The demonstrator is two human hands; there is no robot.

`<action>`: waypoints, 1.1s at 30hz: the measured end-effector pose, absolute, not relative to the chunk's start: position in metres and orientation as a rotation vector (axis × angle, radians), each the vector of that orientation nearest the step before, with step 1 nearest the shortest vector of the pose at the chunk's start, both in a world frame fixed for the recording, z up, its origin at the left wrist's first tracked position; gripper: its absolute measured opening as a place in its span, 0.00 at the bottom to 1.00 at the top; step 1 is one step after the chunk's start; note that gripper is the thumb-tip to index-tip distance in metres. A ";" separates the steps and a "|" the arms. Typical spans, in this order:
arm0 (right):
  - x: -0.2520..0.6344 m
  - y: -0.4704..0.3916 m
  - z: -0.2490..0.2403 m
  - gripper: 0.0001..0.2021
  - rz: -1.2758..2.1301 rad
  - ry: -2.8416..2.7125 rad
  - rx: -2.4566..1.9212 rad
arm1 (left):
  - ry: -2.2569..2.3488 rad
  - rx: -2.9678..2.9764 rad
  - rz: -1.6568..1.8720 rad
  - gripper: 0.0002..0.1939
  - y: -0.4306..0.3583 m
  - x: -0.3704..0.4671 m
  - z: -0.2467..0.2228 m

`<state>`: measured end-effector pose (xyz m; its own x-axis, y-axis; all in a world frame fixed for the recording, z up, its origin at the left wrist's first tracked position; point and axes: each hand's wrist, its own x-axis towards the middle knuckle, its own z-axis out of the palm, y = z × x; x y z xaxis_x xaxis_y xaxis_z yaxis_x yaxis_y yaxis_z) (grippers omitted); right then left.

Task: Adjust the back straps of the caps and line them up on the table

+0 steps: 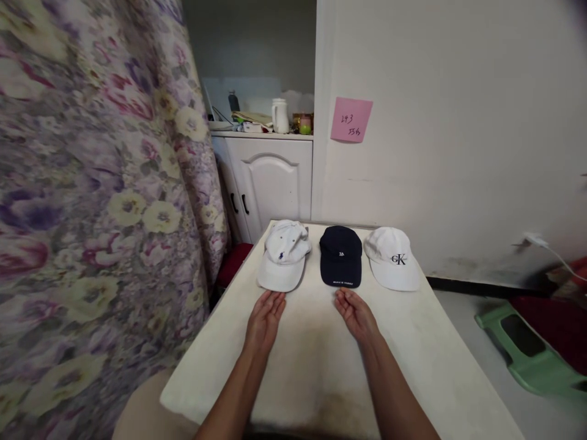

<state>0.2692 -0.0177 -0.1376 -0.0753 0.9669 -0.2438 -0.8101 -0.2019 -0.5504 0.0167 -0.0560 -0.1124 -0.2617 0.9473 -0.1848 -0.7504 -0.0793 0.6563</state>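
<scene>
Three caps in a row at the far end of the white table (321, 366). Navy cap (340, 256) in the middle, brim toward the near edge. Left of the navy cap, just beside it, a white cap with small blue emblem (284, 253); right of it, a white cap with dark letters (392, 258).

Left hand (265, 319) flat and released, fingertips just short of the emblem cap's brim (touching or not, cannot tell). Right hand (355, 314) open too, empty, fingertips just below the navy cap's brim.

Beyond the navy cap: pink note (351, 120) on the wall, white cabinet (266, 180) up-left, floral curtain (92, 183) far left, green stool (527, 354) to the right.
</scene>
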 end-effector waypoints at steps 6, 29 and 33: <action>0.269 -0.017 -0.138 0.06 1.665 -0.316 -0.660 | 0.802 0.381 1.695 0.11 -0.057 0.017 -0.111; 0.266 -0.017 -0.137 0.07 1.642 -0.302 -0.622 | 0.551 0.262 1.617 0.16 -0.005 0.016 -0.068; 0.265 -0.017 -0.138 0.06 1.644 -0.309 -0.612 | 0.530 0.268 1.600 0.25 0.007 0.021 -0.059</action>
